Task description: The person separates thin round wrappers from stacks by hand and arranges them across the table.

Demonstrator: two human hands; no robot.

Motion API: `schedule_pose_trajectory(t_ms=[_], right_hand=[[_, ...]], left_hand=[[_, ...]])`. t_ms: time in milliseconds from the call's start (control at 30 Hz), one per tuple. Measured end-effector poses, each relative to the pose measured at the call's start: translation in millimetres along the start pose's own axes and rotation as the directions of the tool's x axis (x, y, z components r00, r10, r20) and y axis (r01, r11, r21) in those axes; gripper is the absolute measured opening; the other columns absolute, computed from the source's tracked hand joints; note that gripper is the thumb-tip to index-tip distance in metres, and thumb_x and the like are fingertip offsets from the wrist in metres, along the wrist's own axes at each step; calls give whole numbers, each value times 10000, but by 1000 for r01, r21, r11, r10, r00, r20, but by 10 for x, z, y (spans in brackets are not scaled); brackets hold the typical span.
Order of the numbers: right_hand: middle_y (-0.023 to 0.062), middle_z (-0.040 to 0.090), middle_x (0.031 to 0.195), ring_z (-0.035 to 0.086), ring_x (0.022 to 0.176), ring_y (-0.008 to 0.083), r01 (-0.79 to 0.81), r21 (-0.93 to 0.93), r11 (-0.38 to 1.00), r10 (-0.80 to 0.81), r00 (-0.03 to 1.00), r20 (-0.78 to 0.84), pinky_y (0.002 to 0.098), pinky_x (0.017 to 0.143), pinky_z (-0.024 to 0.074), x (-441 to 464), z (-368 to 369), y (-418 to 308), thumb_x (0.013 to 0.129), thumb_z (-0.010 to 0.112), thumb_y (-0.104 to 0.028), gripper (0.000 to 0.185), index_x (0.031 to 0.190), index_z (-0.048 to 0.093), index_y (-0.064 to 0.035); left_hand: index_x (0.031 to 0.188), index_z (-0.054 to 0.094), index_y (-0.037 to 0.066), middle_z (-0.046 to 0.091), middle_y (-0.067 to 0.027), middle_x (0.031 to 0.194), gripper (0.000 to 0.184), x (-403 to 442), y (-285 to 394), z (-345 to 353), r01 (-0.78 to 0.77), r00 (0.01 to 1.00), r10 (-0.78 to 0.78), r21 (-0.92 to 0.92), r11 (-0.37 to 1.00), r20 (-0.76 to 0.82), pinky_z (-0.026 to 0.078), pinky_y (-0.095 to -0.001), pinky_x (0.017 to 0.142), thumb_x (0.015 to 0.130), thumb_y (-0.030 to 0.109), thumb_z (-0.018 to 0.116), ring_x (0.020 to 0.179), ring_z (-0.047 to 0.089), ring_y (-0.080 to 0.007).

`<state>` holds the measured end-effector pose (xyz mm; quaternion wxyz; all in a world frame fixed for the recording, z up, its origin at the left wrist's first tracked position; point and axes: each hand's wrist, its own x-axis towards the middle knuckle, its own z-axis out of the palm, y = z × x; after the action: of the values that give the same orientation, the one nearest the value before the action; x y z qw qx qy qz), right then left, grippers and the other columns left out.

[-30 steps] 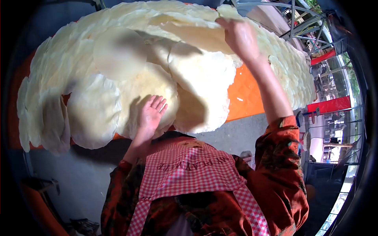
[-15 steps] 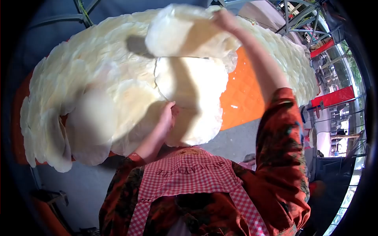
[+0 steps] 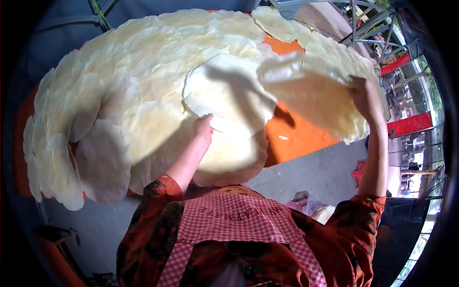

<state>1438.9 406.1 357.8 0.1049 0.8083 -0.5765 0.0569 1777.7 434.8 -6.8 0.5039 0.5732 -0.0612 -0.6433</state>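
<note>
My right hand [image 3: 366, 99] is closed on the edge of a thin, pale flatbread [image 3: 313, 98], which hangs blurred in the air at the right, over the orange table cover [image 3: 296, 143]. Near the middle, my left hand [image 3: 203, 130] pinches the lower edge of a round flatbread [image 3: 215, 88] lying on top of others. Below it a further flatbread [image 3: 232, 155] reaches the table's near edge. Overlapping flatbreads [image 3: 143, 52] cover most of the surface around both hands. Shadows of the arm and the hanging flatbread fall across them.
Metal frame bars [image 3: 368, 24] stand beyond the far right corner. A red stool [image 3: 358, 173] is on the grey floor [image 3: 282, 179] at the right, and a clear plastic bag [image 3: 311, 205] lies close to my body. At the left a flatbread [image 3: 107, 160] overhangs the near edge.
My right hand has swung right and toward me, carrying its flatbread from the far middle out over the orange cover. My left hand stays near the middle, at a flatbread's edge.
</note>
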Motion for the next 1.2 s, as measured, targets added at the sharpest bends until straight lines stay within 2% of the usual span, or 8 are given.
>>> schedule_pose_trajectory(t_ms=[133,200,333,533,800,1000,1067,1200], right_hand=[[266,574,785,562,735,444,-27,40,999,19,983,181,417,643,464,-210,268,157,707,575,-20,184,880,612,32],[262,569,766,549,691,433,33,47,998,-41,983,181,412,627,457,-261,375,302,699,575,-17,167,855,601,39],[270,545,736,509,640,400,-208,148,967,173,961,217,404,615,442,-457,101,171,721,538,-26,122,815,583,37],[270,518,731,495,619,392,-82,181,980,69,995,78,390,618,453,-568,175,315,724,569,-59,144,826,584,42],[275,540,748,555,641,398,-180,200,963,162,981,103,400,613,463,-498,183,370,720,580,-65,185,873,611,34],[254,556,725,551,665,396,-142,165,976,117,982,149,410,630,451,-512,258,308,719,560,-48,151,844,608,24],[239,539,696,531,592,283,-138,155,978,105,974,203,393,602,440,-404,348,345,724,600,-68,160,847,588,33],[228,552,715,513,624,347,127,186,974,-141,988,62,421,598,428,38,400,389,702,640,-100,187,790,552,40]], left_hand=[[981,562,-3,619,-132,935,262,55,254,193,-220,975,220,-110,969,-7,495,-380,697,799,152,669,820,606,-239],[986,574,-57,622,-162,975,266,329,318,85,-314,945,320,86,946,-70,489,-377,785,821,140,640,869,604,-266],[1165,564,-64,593,-234,1184,600,691,227,-161,-258,838,545,851,456,-38,449,-380,921,774,377,674,1072,577,-356],[1112,592,-83,646,-165,1064,502,916,519,-253,-225,973,227,364,904,37,472,-354,853,760,259,697,978,611,-282],[1218,522,-24,619,-145,1137,502,697,794,-78,-261,965,239,275,925,112,490,-377,892,770,131,686,1047,595,-303],[1297,431,-7,544,-177,1249,543,551,814,0,151,972,-125,-118,981,199,445,-533,969,809,79,654,1140,532,-365],[1326,411,2,519,-191,1283,526,523,833,45,184,950,-176,-8,983,260,422,-589,968,844,76,610,1175,503,-390],[1311,440,2,542,-197,1249,520,1164,798,-102,68,950,-107,143,987,294,453,-541,944,819,45,603,1140,528,-390]])
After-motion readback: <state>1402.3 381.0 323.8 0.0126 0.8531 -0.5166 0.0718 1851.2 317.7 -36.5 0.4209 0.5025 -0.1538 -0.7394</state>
